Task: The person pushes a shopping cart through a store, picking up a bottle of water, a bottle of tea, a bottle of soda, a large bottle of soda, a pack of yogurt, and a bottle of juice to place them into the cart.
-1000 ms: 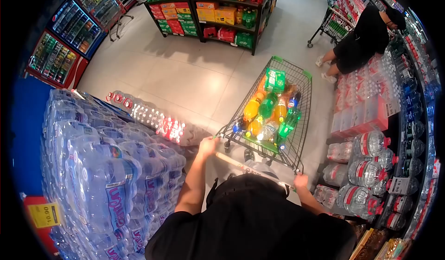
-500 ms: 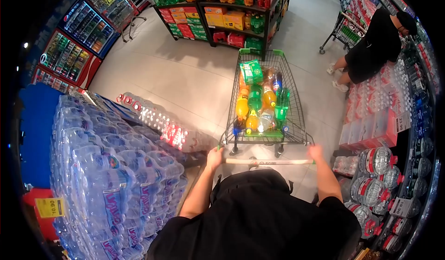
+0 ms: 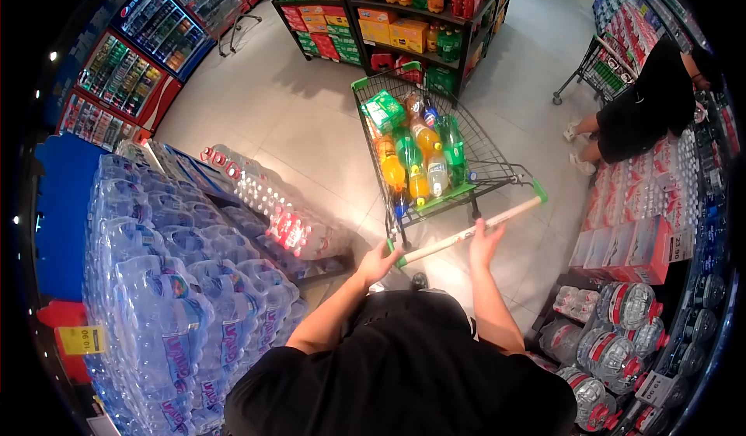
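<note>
A wire shopping cart (image 3: 489, 144) stands ahead of me, turned so its front points to the upper left. Its pale handle bar (image 3: 443, 242) slants up to the right between green end caps. My left hand (image 3: 378, 263) is closed on the bar's left end. Around the middle of the bar, my right hand (image 3: 485, 242) is closed too. Inside the cart lie a green carton (image 3: 383, 111), orange bottles (image 3: 394, 173), green bottles (image 3: 453, 144) and a clear bottle (image 3: 437, 175).
Stacked water packs (image 3: 167, 304) rise at the left, with more bottle packs (image 3: 287, 226) beside them. A drinks shelf (image 3: 404, 36) stands ahead. At the right are large water bottles (image 3: 610, 354), a person in black (image 3: 645, 113) and another cart (image 3: 606, 71).
The cart has swung its front to the left and its handle now slants. My right hand has shifted from the bar's right end toward its middle.
</note>
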